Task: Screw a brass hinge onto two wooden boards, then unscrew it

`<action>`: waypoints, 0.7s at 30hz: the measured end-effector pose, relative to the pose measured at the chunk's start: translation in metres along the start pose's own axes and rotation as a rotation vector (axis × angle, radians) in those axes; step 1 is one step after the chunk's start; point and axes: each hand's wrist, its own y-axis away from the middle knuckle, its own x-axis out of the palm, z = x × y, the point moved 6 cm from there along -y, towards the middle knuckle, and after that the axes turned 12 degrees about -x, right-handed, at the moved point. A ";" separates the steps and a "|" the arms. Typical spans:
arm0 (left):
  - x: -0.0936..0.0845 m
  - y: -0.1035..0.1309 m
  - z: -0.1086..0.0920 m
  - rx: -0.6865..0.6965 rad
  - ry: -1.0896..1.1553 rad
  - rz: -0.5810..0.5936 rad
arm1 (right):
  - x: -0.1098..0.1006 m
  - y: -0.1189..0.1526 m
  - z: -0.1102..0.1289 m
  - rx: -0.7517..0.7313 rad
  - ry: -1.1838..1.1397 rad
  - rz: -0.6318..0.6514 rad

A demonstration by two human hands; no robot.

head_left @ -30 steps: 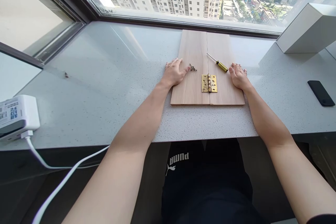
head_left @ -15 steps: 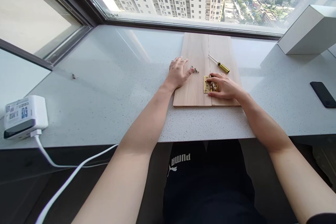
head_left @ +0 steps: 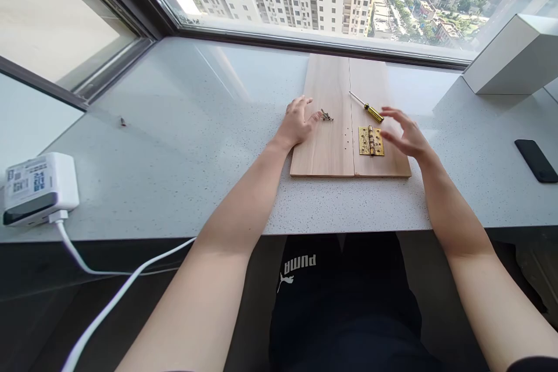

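Observation:
A brass-coloured hinge [head_left: 371,140] lies unfolded on the right wooden board [head_left: 392,165], its knuckle running front to back. Just right of the hinge, my right hand [head_left: 405,132] hovers with fingers apart, holding nothing. My left hand [head_left: 298,122] rests at the left edge of the left wooden board [head_left: 322,157], fingers spread, thumb beside a small pile of screws [head_left: 326,115]. Several small dark holes show in the left board near the seam. A screwdriver [head_left: 371,111] with a yellow and black handle lies on the right board, behind the hinge.
Both boards lie side by side on a speckled white counter [head_left: 209,157] beneath a window. At far left stands a white power adapter [head_left: 41,189] with a white cable [head_left: 113,299] hanging over the edge. A dark phone [head_left: 537,160] and a white box [head_left: 510,61] are on the right.
The hinge has shifted right, off the seam onto the right board, uncovering holes in the left board. My right hand has let go of it and moved right. My left hand stays nearly still.

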 end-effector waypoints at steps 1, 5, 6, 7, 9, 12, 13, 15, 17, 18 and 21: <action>-0.001 -0.003 0.004 -0.026 0.042 -0.016 | -0.006 0.000 -0.011 0.061 -0.013 -0.114; 0.001 -0.018 0.018 -0.165 0.262 -0.019 | -0.001 0.000 -0.056 0.266 -0.072 -0.228; 0.003 -0.021 0.020 -0.191 0.308 -0.005 | 0.003 -0.002 -0.064 0.284 -0.092 -0.222; 0.004 -0.024 0.020 -0.208 0.344 0.009 | 0.007 -0.003 -0.069 0.293 -0.111 -0.214; 0.006 -0.025 0.018 -0.230 0.382 0.017 | 0.013 -0.007 -0.076 0.300 -0.140 -0.199; 0.008 -0.022 0.013 -0.264 0.384 0.004 | 0.019 -0.011 -0.079 0.301 -0.173 -0.199; 0.008 -0.020 0.010 -0.274 0.380 0.000 | 0.020 -0.011 -0.079 0.302 -0.182 -0.204; 0.006 -0.017 0.006 -0.284 0.377 -0.007 | 0.023 -0.012 -0.078 0.306 -0.195 -0.213; 0.004 -0.014 0.004 -0.291 0.377 -0.013 | 0.027 -0.012 -0.076 0.313 -0.199 -0.221; 0.002 -0.012 0.004 -0.296 0.373 -0.014 | 0.029 -0.011 -0.074 0.318 -0.198 -0.224; -0.006 -0.008 0.008 -0.261 0.294 -0.025 | 0.037 -0.008 -0.066 0.330 -0.192 -0.221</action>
